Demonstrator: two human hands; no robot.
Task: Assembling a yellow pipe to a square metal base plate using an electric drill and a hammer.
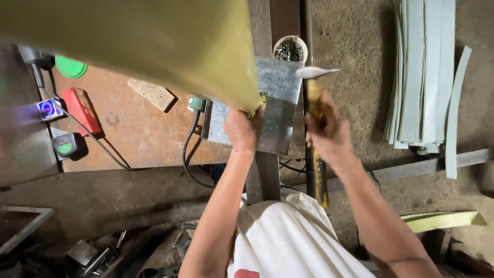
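Large, curved, olive-yellow metal sheet

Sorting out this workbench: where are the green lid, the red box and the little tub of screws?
green lid (71,67), head view, centre of its top.
red box (81,110), head view, middle of its face.
tub of screws (289,50), head view, its contents.

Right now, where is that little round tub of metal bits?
In the head view, the small white tub sits top centre, just beyond the grey metal sheet and ahead of the right hand.
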